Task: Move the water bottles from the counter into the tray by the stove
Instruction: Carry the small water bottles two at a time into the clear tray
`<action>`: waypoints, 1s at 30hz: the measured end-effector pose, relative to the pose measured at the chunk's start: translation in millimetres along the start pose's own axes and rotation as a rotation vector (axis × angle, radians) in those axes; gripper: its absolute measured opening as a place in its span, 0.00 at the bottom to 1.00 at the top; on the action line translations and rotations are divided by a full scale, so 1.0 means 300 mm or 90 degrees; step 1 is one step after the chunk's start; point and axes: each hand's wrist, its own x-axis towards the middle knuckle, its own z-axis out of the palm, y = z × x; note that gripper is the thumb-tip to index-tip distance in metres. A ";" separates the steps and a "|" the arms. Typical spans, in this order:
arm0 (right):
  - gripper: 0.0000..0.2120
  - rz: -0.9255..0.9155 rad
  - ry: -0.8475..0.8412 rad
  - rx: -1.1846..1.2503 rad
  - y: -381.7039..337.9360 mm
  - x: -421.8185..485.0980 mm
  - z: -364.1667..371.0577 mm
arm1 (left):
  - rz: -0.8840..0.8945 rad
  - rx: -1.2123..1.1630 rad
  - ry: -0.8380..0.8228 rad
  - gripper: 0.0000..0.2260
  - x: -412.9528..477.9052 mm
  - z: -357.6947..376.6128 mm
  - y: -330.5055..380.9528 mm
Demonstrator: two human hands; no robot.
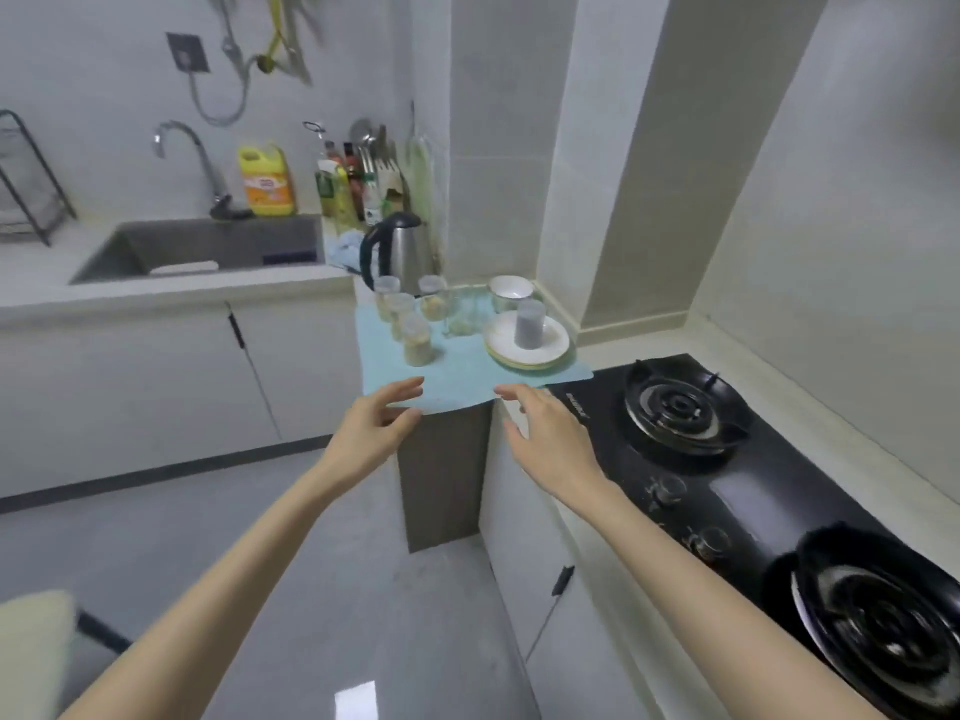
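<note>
A light blue tray (462, 379) lies on the counter corner to the left of the black gas stove (737, 459). On it stand several clear bottles or jars (415, 337), some with yellowish contents, a stack of plates (550, 350) with a grey cup (529, 324) on top, and a white bowl (511, 291). My left hand (376, 426) reaches toward the tray's near edge with relaxed fingers and holds nothing. My right hand (545, 423) is stretched out at the tray's near right edge, fingers straight, empty.
A steel kettle (397, 249) stands behind the tray, with sauce bottles (345, 184) and a yellow detergent jug (267, 181) further back. The sink (208, 246) and tap (189, 158) are at the left. A dish rack (26, 184) sits at the far left.
</note>
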 end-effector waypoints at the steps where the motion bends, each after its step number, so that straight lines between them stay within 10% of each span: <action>1: 0.18 -0.021 -0.018 0.010 -0.066 0.060 0.062 | -0.012 0.000 0.025 0.19 0.002 -0.085 -0.045; 30: 0.18 -0.441 -0.332 0.201 -1.629 1.461 1.333 | -0.280 0.075 0.480 0.19 0.361 -1.900 -0.871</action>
